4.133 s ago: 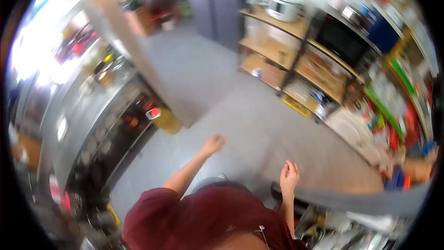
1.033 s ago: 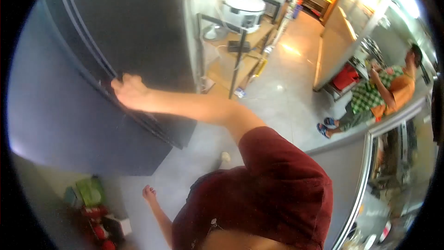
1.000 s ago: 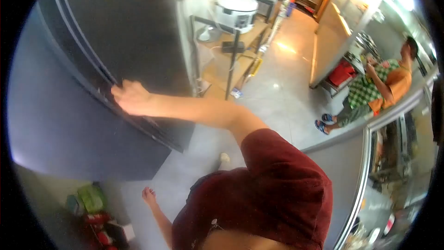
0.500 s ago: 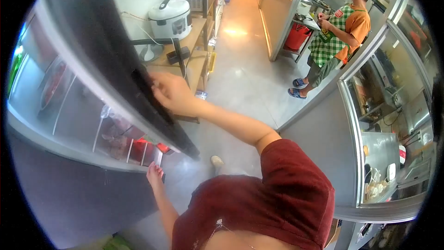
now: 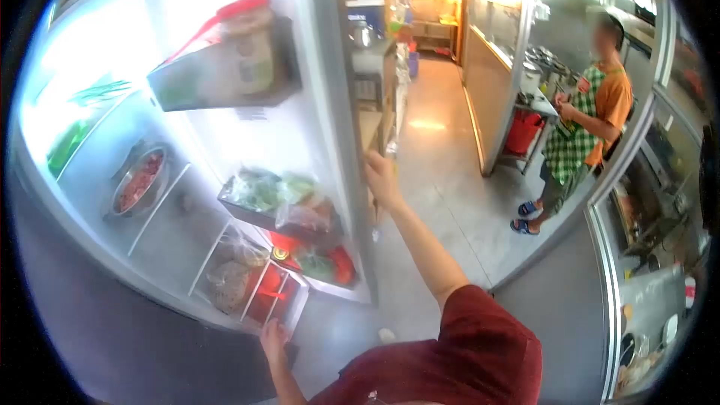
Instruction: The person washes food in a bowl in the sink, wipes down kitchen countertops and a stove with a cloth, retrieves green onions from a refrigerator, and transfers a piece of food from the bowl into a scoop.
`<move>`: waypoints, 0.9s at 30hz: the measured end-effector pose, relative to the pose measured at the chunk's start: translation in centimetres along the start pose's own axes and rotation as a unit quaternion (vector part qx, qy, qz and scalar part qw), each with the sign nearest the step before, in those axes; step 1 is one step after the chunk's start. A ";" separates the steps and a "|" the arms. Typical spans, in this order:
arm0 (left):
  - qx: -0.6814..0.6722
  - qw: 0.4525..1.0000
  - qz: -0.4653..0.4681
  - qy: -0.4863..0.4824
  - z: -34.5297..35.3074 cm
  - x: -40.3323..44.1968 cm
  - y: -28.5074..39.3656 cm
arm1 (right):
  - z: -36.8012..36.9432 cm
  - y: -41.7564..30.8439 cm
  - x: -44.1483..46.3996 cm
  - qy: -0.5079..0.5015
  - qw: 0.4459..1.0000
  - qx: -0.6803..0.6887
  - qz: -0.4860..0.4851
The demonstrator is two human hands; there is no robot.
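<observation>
A tall refrigerator door (image 5: 324, 105) stands swung out in front of me. My right hand (image 5: 382, 180) is closed around its outer edge. Low down, my left hand (image 5: 274, 339) is by the front of the refrigerator's lower compartment, its fingers loosely bent and nothing visible in them; whether it touches the frame I cannot tell. Inside, a metal bowl of red meat (image 5: 140, 181) sits on a shelf, with green vegetables (image 5: 71, 146) above. The door racks hold a red-lidded jar (image 5: 251, 49) and bagged greens (image 5: 274, 189). Plastic bags (image 5: 229, 281) and red items (image 5: 271, 285) lie at the bottom.
To the right, a person in a green checked apron (image 5: 574, 135) stands at a counter, hands together, beside a red bucket (image 5: 523, 133). A walkway (image 5: 435, 135) runs ahead past shelving (image 5: 394, 67). A glazed partition (image 5: 600, 255) lines my right side.
The refrigerator door has swung further open, with my right hand on its edge, exposing the door racks and inner shelves. My view has turned left, and my left hand sits lower in it.
</observation>
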State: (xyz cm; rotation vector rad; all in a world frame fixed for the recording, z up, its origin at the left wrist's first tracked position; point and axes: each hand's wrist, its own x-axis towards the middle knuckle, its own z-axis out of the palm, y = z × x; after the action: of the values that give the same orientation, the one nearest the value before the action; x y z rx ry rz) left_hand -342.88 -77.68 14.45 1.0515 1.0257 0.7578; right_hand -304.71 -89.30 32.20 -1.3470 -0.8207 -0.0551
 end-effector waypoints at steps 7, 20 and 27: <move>0.013 0.987 0.116 -0.110 7.1 2.3 8.8 | -1.5 1.5 1.9 0.009 0.997 -0.042 -0.061; -0.078 0.970 -0.043 -0.227 17.0 7.4 4.0 | -4.6 3.7 -1.6 -0.118 0.987 -0.103 0.025; -0.049 0.977 -0.048 -0.202 13.5 6.1 4.5 | -2.4 9.2 -4.0 0.071 0.985 -0.157 -0.014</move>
State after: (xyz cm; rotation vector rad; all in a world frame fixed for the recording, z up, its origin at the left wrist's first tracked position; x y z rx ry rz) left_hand -328.26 -75.14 18.78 1.0108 0.6780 0.4831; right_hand -301.98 -90.64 22.30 -1.6062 -0.7308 -0.3104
